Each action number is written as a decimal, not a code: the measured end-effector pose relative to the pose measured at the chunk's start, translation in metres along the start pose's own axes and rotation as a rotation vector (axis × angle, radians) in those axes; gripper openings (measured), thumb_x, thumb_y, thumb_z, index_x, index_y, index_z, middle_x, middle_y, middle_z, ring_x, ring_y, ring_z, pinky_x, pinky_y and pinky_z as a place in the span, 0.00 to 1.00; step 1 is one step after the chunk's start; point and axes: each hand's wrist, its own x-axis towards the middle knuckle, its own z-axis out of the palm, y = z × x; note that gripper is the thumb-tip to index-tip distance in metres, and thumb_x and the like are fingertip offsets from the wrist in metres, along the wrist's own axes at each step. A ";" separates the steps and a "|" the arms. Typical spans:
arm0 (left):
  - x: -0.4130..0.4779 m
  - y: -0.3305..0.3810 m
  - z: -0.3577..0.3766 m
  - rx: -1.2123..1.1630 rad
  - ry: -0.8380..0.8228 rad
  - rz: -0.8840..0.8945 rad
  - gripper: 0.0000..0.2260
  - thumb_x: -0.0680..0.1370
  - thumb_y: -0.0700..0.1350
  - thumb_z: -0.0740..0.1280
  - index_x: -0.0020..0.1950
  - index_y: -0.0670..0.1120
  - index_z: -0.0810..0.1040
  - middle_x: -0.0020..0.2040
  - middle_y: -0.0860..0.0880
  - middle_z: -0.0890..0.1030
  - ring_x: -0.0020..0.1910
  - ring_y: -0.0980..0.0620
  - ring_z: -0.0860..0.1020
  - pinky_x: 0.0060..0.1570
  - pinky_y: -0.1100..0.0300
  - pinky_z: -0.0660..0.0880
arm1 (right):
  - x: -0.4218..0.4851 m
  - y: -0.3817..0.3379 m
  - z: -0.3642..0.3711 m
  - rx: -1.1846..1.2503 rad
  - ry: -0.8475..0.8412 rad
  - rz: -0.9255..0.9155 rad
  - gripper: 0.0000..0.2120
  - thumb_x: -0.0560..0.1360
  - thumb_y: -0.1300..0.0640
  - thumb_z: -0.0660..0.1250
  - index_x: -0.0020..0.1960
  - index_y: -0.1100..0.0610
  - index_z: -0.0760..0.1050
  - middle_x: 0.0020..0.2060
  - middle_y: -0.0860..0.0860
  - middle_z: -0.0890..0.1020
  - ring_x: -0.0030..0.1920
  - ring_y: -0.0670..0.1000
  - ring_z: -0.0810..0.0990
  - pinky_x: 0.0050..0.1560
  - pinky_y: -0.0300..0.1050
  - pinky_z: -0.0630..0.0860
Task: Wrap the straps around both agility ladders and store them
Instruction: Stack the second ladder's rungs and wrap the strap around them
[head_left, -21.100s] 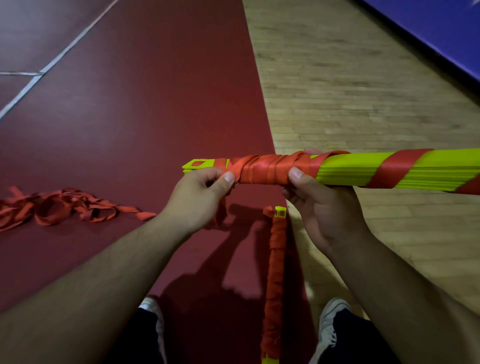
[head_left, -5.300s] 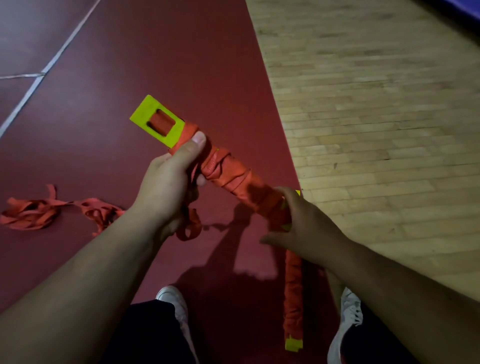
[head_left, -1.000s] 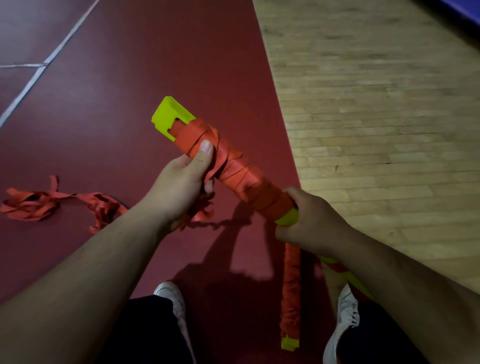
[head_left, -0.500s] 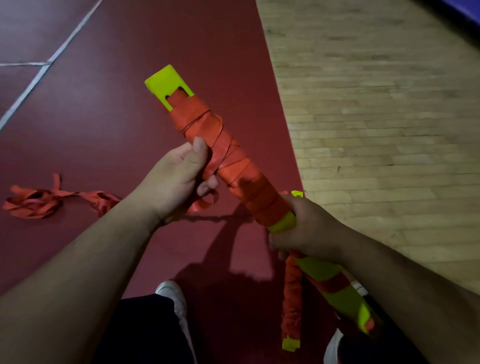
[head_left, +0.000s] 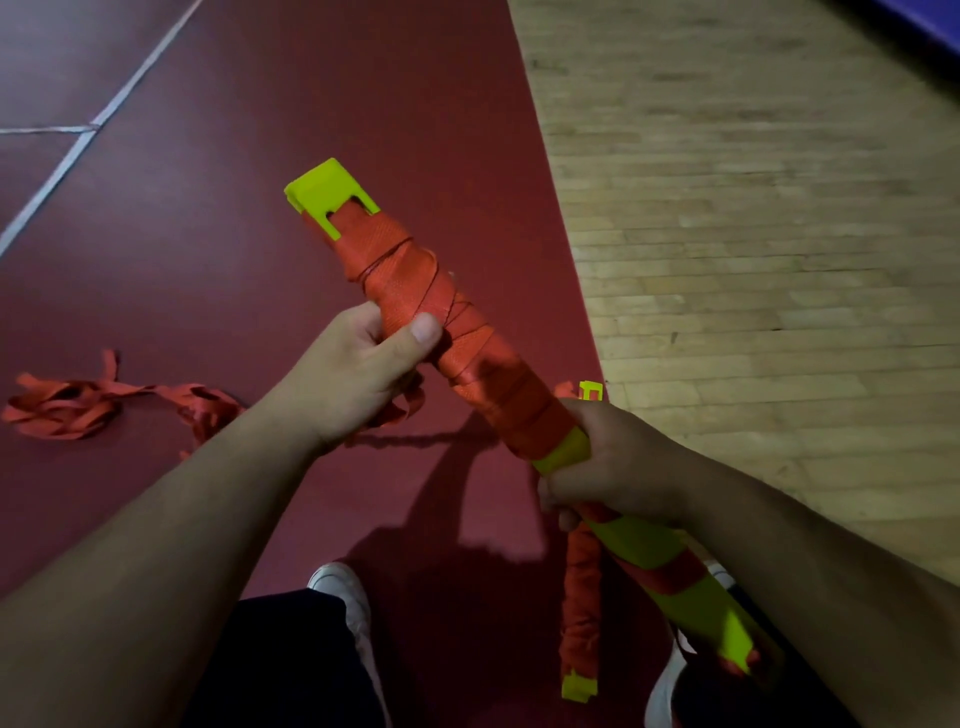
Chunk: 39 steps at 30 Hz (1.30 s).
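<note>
Orange-strapped ladder (head_left: 415, 280) in both closed grips (head_left: 353, 374) (head_left: 618, 462)

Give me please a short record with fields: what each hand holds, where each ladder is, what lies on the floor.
left hand: grips the orange-wrapped part of the held ladder
right hand: grips the same ladder lower down
second ladder: wrapped in orange strap, lies on the red floor
loose strap: heaped on the floor, at the left
</note>
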 end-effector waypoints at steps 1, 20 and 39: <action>0.000 0.000 0.003 -0.027 0.007 -0.001 0.33 0.64 0.75 0.70 0.45 0.45 0.77 0.26 0.54 0.67 0.21 0.55 0.66 0.29 0.61 0.64 | 0.000 -0.001 0.000 0.020 -0.013 0.003 0.16 0.67 0.71 0.71 0.51 0.59 0.73 0.32 0.57 0.83 0.30 0.56 0.82 0.34 0.48 0.77; 0.001 -0.001 0.013 -0.144 -0.035 0.016 0.31 0.69 0.72 0.69 0.40 0.41 0.74 0.26 0.43 0.66 0.23 0.49 0.63 0.26 0.58 0.62 | 0.002 0.004 -0.002 0.131 -0.182 0.035 0.23 0.66 0.61 0.68 0.58 0.69 0.70 0.35 0.57 0.83 0.31 0.55 0.81 0.36 0.48 0.78; -0.001 0.008 0.022 -0.014 -0.036 0.013 0.35 0.65 0.74 0.68 0.29 0.40 0.72 0.21 0.48 0.65 0.18 0.55 0.65 0.26 0.64 0.65 | 0.006 0.009 -0.003 -0.366 0.438 -0.121 0.18 0.64 0.42 0.72 0.50 0.45 0.73 0.36 0.44 0.80 0.37 0.45 0.79 0.41 0.49 0.77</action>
